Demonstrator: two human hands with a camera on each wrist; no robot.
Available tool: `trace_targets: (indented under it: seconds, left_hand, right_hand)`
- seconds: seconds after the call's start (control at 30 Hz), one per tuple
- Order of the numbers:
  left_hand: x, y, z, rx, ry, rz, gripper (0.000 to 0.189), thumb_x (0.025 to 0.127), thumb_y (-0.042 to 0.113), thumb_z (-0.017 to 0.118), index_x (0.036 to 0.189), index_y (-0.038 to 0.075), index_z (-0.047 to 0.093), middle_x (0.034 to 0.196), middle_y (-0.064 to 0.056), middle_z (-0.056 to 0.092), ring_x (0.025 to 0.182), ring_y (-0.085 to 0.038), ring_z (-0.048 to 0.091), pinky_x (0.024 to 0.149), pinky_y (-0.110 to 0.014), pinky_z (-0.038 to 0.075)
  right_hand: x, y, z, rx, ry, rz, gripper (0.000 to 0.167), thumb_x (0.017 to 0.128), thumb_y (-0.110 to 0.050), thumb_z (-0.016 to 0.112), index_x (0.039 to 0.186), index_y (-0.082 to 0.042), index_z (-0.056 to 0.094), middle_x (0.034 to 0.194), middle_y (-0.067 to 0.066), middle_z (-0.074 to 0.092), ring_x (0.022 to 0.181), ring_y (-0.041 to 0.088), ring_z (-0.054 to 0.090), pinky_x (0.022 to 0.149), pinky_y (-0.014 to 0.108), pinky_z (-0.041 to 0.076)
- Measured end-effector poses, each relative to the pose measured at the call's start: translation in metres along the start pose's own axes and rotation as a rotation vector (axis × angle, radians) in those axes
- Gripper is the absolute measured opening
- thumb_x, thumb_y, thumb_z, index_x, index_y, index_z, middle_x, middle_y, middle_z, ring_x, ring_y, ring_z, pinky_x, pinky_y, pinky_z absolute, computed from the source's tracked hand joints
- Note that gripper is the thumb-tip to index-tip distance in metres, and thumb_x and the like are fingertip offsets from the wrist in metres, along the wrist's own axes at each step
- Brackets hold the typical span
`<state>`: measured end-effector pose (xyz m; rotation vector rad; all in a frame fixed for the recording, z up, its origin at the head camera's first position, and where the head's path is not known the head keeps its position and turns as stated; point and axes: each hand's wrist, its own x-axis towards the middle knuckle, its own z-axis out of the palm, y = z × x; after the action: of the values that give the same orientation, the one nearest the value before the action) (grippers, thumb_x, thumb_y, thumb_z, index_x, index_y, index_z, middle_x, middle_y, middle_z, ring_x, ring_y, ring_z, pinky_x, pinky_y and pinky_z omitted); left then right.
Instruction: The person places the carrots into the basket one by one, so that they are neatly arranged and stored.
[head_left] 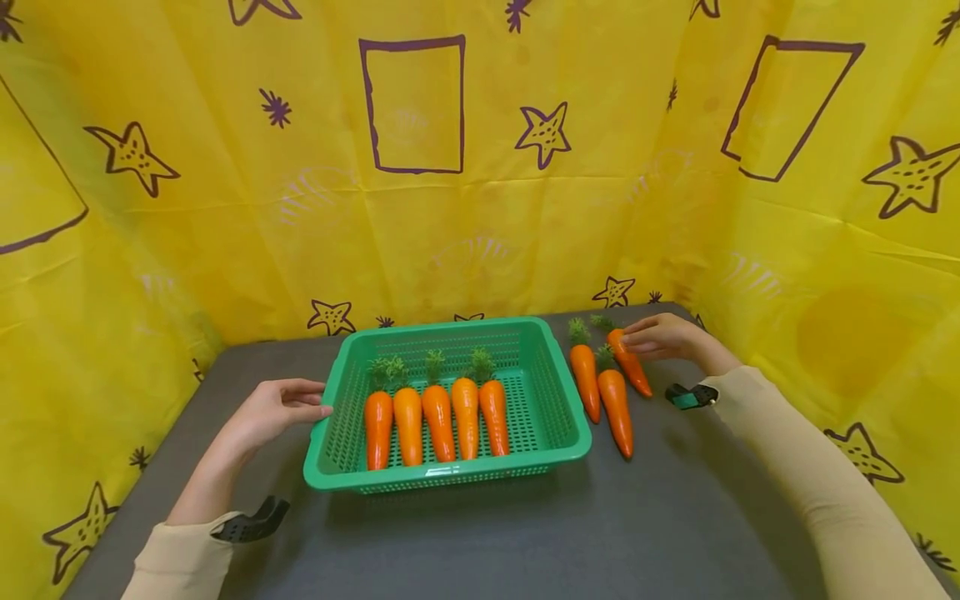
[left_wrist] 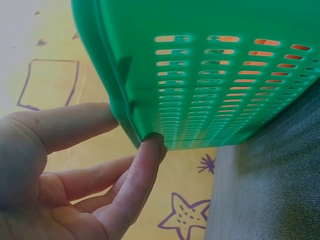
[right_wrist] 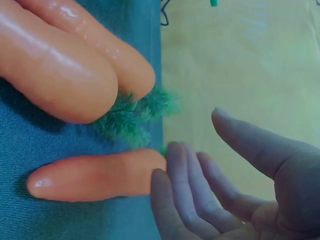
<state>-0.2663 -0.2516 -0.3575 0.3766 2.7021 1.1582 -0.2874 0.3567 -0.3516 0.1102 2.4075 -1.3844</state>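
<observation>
My left hand pinches the left rim of a green plastic basket between thumb and fingers. Inside the basket, several orange toy carrots lie in a row, green tops toward the back. To its right on the table are three more: a left carrot, a front carrot and a rear carrot. My right hand is at the rear carrot. The right wrist view shows its fingertips against that carrot's thick end, while the thumb stands apart.
A dark grey tabletop bears the basket and carrots. Yellow cloth printed with stars and frames hangs behind the table and along both sides. Each wrist wears a dark strap.
</observation>
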Motion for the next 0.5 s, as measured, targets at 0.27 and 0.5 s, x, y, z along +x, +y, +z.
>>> trace_targets:
  seconds: [0.27,0.5]
  left_hand:
    - [0.001,0.000,0.001,0.013,0.007,0.005,0.066,0.083,0.038,0.072,0.128,-0.007,0.053,0.110,-0.019,0.065,0.097,-0.025,0.064,0.088,-0.048,0.051]
    - [0.002,0.000,0.000,0.022,0.004,0.006,0.066,0.083,0.037,0.072,0.128,-0.007,0.053,0.110,-0.018,0.066,0.098,-0.025,0.064,0.088,-0.048,0.051]
  right_hand:
    - [0.007,0.006,-0.004,0.085,0.045,0.034,0.060,0.097,-0.023,0.055,0.143,0.008,0.032,0.127,0.017,0.059,0.112,0.023,0.062,0.105,0.046,0.040]
    - [0.015,0.011,-0.004,0.175,0.095,0.042,0.058,0.097,-0.021,0.056,0.142,0.008,0.034,0.113,0.007,0.065,0.100,0.013,0.066,0.105,0.044,0.040]
